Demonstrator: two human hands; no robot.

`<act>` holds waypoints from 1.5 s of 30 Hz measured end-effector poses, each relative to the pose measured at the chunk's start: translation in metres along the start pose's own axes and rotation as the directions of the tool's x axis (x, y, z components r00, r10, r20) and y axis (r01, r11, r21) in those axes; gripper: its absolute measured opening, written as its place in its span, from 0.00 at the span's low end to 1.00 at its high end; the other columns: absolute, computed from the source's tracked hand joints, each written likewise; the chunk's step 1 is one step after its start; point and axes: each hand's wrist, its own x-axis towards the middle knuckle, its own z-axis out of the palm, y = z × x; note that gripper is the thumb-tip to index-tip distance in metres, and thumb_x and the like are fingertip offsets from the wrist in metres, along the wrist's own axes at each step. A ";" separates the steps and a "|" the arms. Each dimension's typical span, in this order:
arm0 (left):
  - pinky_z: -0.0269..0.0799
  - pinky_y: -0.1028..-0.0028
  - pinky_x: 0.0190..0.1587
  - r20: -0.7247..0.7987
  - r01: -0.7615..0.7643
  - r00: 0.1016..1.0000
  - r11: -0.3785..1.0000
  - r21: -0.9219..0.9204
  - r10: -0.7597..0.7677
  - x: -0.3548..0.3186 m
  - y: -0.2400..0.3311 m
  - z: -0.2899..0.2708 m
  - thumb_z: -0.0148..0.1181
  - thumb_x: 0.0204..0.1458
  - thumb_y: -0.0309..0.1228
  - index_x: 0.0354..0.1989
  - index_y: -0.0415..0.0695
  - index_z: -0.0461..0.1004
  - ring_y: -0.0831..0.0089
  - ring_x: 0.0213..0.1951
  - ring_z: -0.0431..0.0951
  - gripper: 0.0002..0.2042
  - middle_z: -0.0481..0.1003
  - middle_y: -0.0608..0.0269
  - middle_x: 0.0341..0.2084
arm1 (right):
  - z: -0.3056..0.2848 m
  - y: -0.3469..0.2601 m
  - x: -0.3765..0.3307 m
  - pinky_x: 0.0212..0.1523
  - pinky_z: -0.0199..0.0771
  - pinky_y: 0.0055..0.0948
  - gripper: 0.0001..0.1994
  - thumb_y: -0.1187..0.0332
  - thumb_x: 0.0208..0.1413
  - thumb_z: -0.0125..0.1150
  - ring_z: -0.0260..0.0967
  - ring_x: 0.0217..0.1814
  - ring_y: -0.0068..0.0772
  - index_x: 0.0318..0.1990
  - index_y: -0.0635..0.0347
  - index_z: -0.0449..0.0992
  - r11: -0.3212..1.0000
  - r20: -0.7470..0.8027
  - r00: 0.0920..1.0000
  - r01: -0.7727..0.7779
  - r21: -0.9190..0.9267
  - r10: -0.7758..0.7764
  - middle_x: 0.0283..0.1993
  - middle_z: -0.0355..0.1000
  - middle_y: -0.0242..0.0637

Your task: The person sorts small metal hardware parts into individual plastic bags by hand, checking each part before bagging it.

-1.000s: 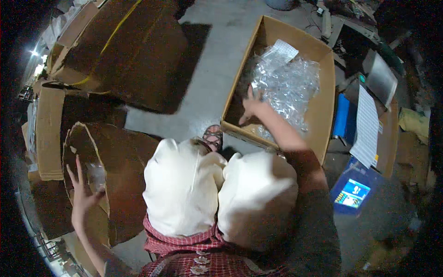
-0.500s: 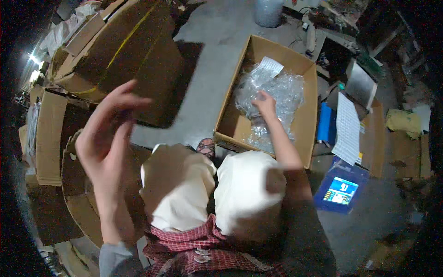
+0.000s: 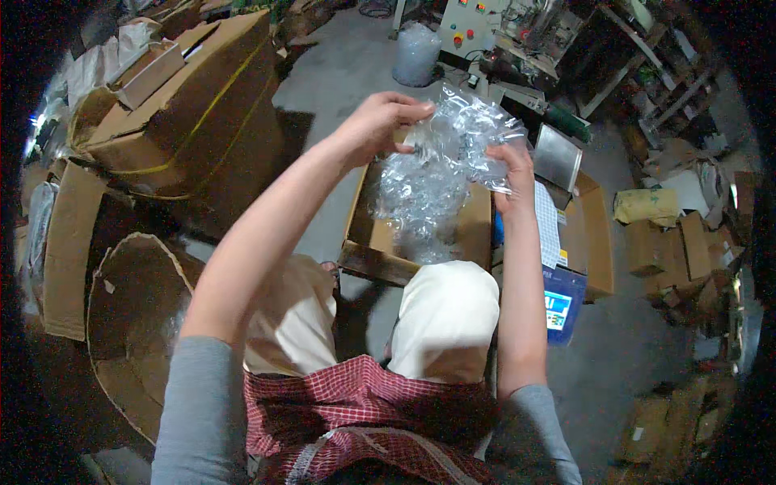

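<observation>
We hold clear plastic bag bundle (image 3: 440,174) up btwn both hands, above open cardboard box (image 3: 477,234) on floor. Left hand (image 3: 376,121) pinches top edge; right hand (image 3: 511,170) grips right side. Bundle hangs just below and between them.

Clear plastic bag (image 3: 440,174) hides most of the open cardboard box (image 3: 380,259) interior at frame centre; bag contents too crumpled to tell. Left hand (image 3: 376,121) fingertips hidden behind plastic. Frame corners black.
</observation>
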 end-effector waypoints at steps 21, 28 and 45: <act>0.78 0.73 0.40 -0.082 -0.147 0.989 0.879 -0.453 0.123 0.020 -0.031 -0.050 0.54 0.59 0.32 0.42 0.40 0.73 0.72 0.41 0.77 0.09 0.77 0.59 0.42 | 0.023 -0.030 0.002 0.34 0.80 0.43 0.14 0.71 0.44 0.62 0.75 0.36 0.37 0.41 0.62 0.74 0.988 -0.108 0.984 -0.146 -0.040 0.141 0.37 0.75 0.38; 0.72 0.76 0.35 -0.126 -0.142 0.986 0.934 -0.328 0.106 0.021 -0.034 -0.064 0.50 0.58 0.29 0.45 0.43 0.74 0.78 0.33 0.73 0.10 0.75 0.66 0.32 | 0.022 -0.019 -0.006 0.34 0.80 0.44 0.19 0.70 0.44 0.62 0.75 0.40 0.37 0.47 0.60 0.71 0.986 -0.060 0.984 -0.169 0.002 0.168 0.41 0.74 0.35; 0.73 0.74 0.29 -0.266 -0.212 0.964 0.666 -0.715 0.022 0.037 -0.017 -0.055 0.55 0.45 0.25 0.34 0.31 0.74 0.69 0.26 0.74 0.10 0.77 0.55 0.29 | 0.042 -0.016 -0.027 0.24 0.81 0.36 0.17 0.70 0.44 0.62 0.76 0.35 0.35 0.45 0.57 0.71 0.984 -0.076 0.982 -0.174 0.024 0.175 0.39 0.74 0.36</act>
